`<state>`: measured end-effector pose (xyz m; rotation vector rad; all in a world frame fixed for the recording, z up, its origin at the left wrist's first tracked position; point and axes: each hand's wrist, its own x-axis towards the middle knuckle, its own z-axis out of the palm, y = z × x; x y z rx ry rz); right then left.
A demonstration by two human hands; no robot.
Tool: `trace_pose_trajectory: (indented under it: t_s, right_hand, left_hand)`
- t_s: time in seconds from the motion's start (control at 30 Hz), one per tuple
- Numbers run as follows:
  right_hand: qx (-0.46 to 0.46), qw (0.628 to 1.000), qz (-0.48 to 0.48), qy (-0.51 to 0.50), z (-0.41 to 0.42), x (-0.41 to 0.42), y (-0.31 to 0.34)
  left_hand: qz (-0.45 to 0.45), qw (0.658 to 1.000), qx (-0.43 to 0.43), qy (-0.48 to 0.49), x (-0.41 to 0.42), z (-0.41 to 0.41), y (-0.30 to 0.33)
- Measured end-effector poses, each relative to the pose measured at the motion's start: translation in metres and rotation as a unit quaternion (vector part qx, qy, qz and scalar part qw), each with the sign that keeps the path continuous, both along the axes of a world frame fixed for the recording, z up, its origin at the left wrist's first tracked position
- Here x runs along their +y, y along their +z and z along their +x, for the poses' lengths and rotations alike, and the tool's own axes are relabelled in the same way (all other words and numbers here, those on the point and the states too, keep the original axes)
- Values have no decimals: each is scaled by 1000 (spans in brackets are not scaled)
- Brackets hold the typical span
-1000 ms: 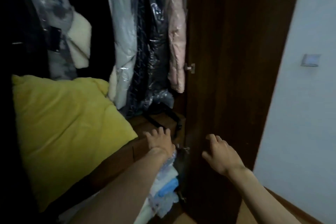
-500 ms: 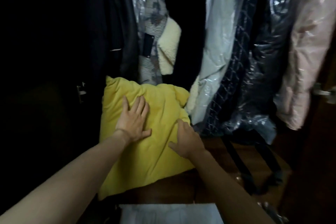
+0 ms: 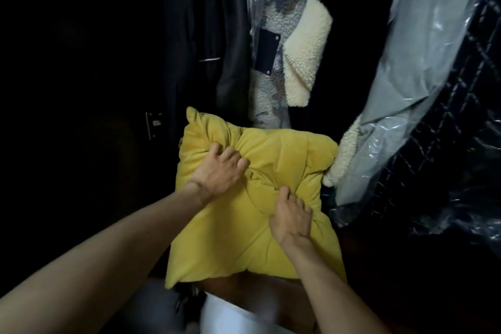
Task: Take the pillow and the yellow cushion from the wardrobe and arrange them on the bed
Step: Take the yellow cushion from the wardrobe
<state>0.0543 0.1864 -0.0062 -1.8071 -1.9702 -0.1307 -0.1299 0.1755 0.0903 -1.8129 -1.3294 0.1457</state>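
Note:
The yellow cushion [image 3: 230, 238] leans inside the dark wardrobe, below the hanging clothes. My left hand [image 3: 218, 168] digs its fingers into the cushion's upper left part and bunches the fabric. My right hand [image 3: 291, 218] grips a fold of the cushion lower and to the right. The fabric is creased between both hands. A white soft thing [image 3: 238, 317] shows at the bottom edge below the cushion; I cannot tell whether it is the pillow.
Hanging clothes crowd the space above: a fleece jacket with cream lining [image 3: 306, 51], a dark coat [image 3: 206, 35], and garments in clear plastic covers [image 3: 433, 76] on the right. A brown wooden shelf edge [image 3: 260, 287] lies under the cushion. The left side is dark.
My hands went from the wardrobe door's edge to the cushion, lay flat on it, and now clench its fabric. The view has closed in on the cushion.

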Motion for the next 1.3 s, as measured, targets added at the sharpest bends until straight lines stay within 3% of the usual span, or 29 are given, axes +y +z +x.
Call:
trace_pose_trajectory:
  t_s: [0.17,0.5,0.73,0.83,1.0,1.1,1.3]
  right_hand:
    - [16,990,86,109,28,-8,15]
    - [41,952,113,281,-12,-71,46]
    - [66,924,32,375,-91,-176,37]
    - [113,887,-10,448,-127,-241,26]
    - [70,847,11,527,-180,-357,14]
    - [66,808,21,585,-215,-427,19]
    - [102,689,48,716,-282,-551,34]
  left_hand:
    - [39,999,-38,-1,-38,8,14]
    - [105,989,-81,68,-188,3,39]
    - [138,986,-36,88,-332,-7,45]
    - [113,984,-18,134,-410,-22,38]
    - [87,959,-16,268,-542,-59,34]
    - [91,930,-19,355,-619,-80,39]
    - [93,851,-50,514,-756,-114,36]
